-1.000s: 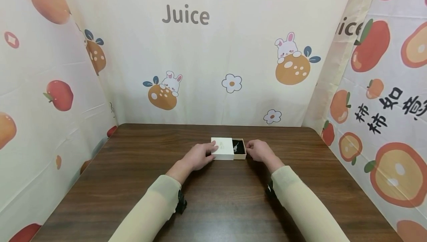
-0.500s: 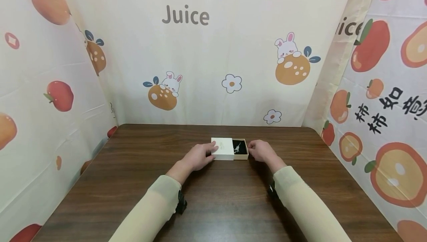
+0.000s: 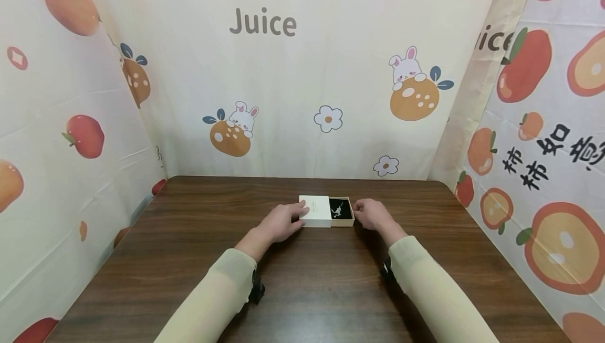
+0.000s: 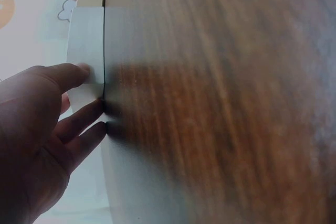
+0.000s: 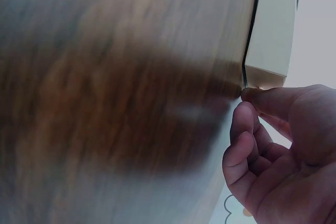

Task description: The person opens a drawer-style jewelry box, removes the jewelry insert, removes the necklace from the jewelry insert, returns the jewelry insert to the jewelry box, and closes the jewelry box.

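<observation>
A small white jewellery box lies on the table, its outer sleeve [image 3: 315, 209] at the left and its cream drawer [image 3: 342, 223] sticking out to the right. Silver jewellery [image 3: 337, 210] shows on the drawer's black pad. My left hand [image 3: 281, 222] holds the sleeve's left part, thumb along the near side. In the left wrist view the thumb presses the sleeve's side wall [image 4: 86, 40]. At the drawer's right end is my right hand [image 3: 373, 214], fingers curled. Its thumb and forefinger pinch together right at the drawer's end wall [image 5: 266, 75]; what lies between them is hidden.
The dark wooden table [image 3: 302, 285] runs back to a curtain [image 3: 293, 80] printed with fruit and rabbits. Further printed curtains close off the left and right sides. A dark device [image 3: 257, 286] sits at the left wrist.
The drawer has slid further right out of the sleeve, moving along with my right hand. More of the black pad and jewellery shows. My left hand and the sleeve stay in place.
</observation>
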### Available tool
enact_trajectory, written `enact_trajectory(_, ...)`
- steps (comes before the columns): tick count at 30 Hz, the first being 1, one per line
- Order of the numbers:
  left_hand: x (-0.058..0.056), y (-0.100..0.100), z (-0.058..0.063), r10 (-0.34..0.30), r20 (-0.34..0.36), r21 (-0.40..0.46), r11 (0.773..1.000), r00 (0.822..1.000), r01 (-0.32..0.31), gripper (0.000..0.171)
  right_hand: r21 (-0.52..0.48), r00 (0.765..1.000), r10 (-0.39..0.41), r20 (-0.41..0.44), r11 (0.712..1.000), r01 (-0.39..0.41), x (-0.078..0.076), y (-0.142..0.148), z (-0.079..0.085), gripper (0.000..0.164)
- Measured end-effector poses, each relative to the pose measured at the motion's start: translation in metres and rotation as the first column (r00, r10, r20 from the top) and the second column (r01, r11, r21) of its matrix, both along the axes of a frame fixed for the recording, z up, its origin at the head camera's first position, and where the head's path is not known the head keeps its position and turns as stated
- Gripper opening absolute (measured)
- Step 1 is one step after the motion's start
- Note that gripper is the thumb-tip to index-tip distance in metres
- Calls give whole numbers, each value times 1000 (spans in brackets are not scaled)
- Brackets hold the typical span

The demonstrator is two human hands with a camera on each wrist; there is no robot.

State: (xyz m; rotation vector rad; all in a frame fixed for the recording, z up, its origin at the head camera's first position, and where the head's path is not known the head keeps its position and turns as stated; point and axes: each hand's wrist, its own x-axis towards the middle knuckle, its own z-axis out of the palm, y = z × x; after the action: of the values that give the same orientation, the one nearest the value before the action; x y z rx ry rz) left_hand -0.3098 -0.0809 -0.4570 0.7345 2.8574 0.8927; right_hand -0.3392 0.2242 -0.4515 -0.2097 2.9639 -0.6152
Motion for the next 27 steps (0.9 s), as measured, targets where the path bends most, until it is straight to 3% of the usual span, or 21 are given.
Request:
enact_trajectory(14,-1,-1,-1,-14,-6,-12,1000,1000,14,48,-6,1000,-7,4,1000,7,-1,4,-1,15)
enact_trajectory(27,-1,-1,0,-8,22,2,1000,1000,8,48,-67,997,-47,61,996,51,3,3,2,14)
